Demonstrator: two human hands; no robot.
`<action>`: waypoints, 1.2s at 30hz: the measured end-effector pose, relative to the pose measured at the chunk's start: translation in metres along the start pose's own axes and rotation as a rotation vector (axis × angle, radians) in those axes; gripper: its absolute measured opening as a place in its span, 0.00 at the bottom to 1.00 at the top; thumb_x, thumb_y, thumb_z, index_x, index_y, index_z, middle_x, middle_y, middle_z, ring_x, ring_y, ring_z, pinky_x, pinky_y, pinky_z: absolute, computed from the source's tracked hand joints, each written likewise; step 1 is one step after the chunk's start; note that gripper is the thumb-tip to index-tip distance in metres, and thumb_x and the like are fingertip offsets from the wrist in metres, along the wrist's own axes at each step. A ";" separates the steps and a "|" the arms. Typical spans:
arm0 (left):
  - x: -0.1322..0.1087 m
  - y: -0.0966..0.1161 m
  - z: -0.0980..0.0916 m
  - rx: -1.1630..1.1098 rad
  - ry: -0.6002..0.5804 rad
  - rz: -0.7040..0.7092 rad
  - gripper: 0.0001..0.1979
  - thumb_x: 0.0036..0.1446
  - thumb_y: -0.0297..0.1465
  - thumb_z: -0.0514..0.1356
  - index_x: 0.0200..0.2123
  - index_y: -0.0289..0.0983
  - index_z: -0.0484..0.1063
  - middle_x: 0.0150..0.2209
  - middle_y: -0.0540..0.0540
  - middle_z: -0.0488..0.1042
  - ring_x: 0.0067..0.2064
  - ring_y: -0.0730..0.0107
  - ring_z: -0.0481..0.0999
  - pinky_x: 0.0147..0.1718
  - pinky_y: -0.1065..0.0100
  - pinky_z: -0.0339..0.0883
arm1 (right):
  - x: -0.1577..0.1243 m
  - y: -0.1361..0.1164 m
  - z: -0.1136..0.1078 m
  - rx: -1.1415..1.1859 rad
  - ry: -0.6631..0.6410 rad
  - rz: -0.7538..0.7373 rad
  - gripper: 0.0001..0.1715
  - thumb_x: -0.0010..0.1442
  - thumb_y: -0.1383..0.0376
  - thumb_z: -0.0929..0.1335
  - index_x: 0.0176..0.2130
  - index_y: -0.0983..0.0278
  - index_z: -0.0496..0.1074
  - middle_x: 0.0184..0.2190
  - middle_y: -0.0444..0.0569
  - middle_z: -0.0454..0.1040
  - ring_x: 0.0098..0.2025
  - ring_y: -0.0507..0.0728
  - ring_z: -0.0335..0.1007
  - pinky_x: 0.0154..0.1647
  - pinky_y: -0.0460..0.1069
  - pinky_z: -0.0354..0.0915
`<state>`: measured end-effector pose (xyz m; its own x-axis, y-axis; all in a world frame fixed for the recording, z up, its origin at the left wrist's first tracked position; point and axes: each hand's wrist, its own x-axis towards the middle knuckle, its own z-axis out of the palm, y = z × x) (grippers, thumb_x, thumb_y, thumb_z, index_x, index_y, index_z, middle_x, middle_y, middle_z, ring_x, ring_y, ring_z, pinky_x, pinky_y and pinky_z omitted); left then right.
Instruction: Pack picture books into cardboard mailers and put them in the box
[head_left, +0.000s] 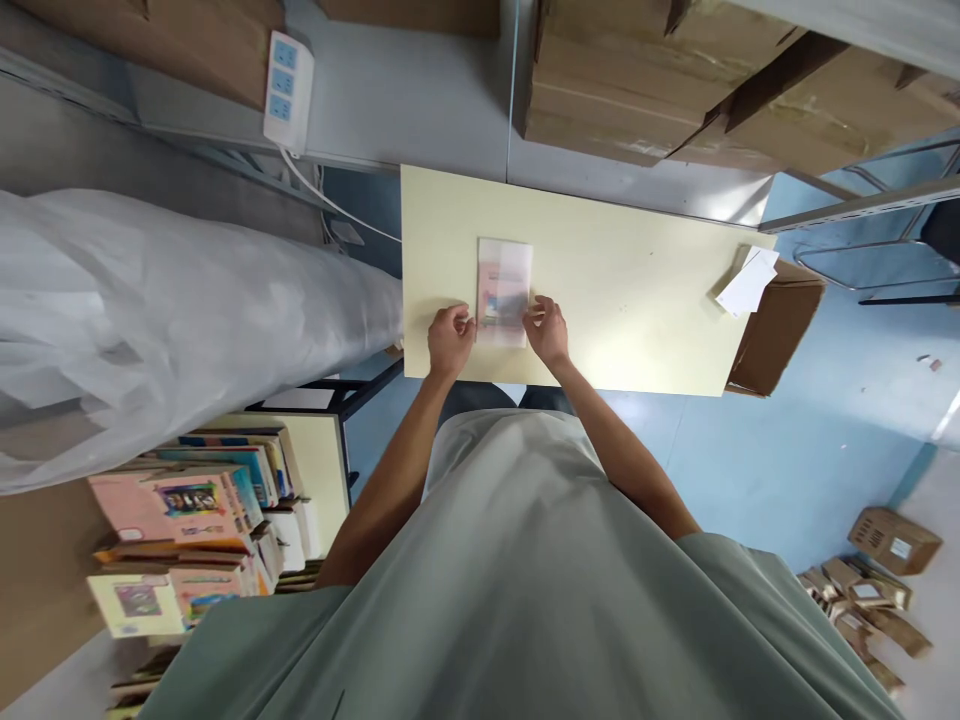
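A thin wrapped book [504, 292] lies flat near the middle of a pale yellow counter [637, 330], slightly left of centre and close to the near edge. Its cover shows pink and blue through a cloudy, translucent film. The left hand [450, 340] meets the book's near left corner and the right hand [547, 330] meets its near right edge. Both hands have their fingers bunched narrow and appear to pinch the film there (the fingertips are too small to show whether they grip or only press).

Judging by this, the step in hand is handling the film at the book's lower end, with the book itself resting on the counter. A further move would call for even tension from both sides, so the film lies smooth and the book does not slide.

At the counter's far right corner lie white paper slips [748, 280], above an open cardboard box [776, 330] that sits below the edge. To the left is a large bundle in white plastic [150, 320], and below it are stacked books [187, 520]. Large cardboard boxes [675, 80] and a power strip [289, 90] sit beyond the counter. Small cartons [892, 540] rest on the blue floor [787, 450].
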<state>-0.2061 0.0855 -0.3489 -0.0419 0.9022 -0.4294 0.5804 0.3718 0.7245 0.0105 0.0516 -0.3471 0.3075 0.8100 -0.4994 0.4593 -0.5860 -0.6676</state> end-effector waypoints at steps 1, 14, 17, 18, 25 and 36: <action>0.002 0.001 0.000 -0.014 -0.008 0.010 0.15 0.62 0.29 0.63 0.52 0.40 0.82 0.52 0.39 0.84 0.45 0.60 0.85 0.56 0.58 0.82 | 0.000 -0.001 0.002 -0.010 0.026 0.009 0.23 0.72 0.60 0.70 0.63 0.61 0.72 0.58 0.61 0.81 0.50 0.62 0.85 0.59 0.61 0.80; 0.041 -0.005 -0.049 -0.086 -0.248 0.104 0.21 0.65 0.26 0.62 0.60 0.40 0.79 0.62 0.35 0.81 0.54 0.56 0.86 0.52 0.57 0.85 | 0.009 -0.055 0.063 0.032 0.162 0.086 0.22 0.68 0.60 0.71 0.60 0.60 0.75 0.53 0.58 0.81 0.45 0.60 0.82 0.59 0.61 0.80; 0.057 -0.011 -0.067 -0.081 -0.224 0.078 0.22 0.65 0.27 0.62 0.61 0.40 0.79 0.64 0.34 0.80 0.56 0.54 0.86 0.53 0.56 0.85 | 0.017 -0.073 0.079 0.100 0.132 0.084 0.23 0.69 0.59 0.71 0.61 0.60 0.74 0.55 0.60 0.82 0.48 0.62 0.84 0.60 0.63 0.80; 0.061 -0.012 -0.072 -0.078 -0.219 0.071 0.22 0.65 0.27 0.62 0.62 0.40 0.79 0.65 0.33 0.80 0.57 0.52 0.86 0.54 0.54 0.85 | 0.019 -0.078 0.083 0.118 0.116 0.083 0.23 0.70 0.59 0.71 0.62 0.61 0.74 0.56 0.60 0.82 0.49 0.62 0.84 0.60 0.64 0.80; 0.061 0.000 -0.095 -0.102 -0.229 0.062 0.27 0.63 0.30 0.65 0.66 0.43 0.78 0.69 0.35 0.80 0.69 0.43 0.81 0.66 0.44 0.80 | 0.018 -0.103 0.084 0.226 0.052 0.083 0.25 0.66 0.57 0.75 0.59 0.61 0.76 0.56 0.60 0.83 0.52 0.62 0.86 0.56 0.60 0.82; -0.056 0.007 -0.140 -0.366 -0.063 0.041 0.26 0.66 0.53 0.66 0.55 0.41 0.84 0.62 0.36 0.86 0.64 0.42 0.85 0.66 0.44 0.79 | -0.055 -0.115 0.009 0.259 -0.236 -0.125 0.21 0.63 0.48 0.75 0.50 0.57 0.80 0.53 0.57 0.88 0.53 0.67 0.87 0.60 0.64 0.81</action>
<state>-0.3133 0.0678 -0.2443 0.0323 0.9070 -0.4198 0.2512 0.3992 0.8818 -0.0664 0.0742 -0.2482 0.0481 0.8656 -0.4985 0.2459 -0.4939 -0.8340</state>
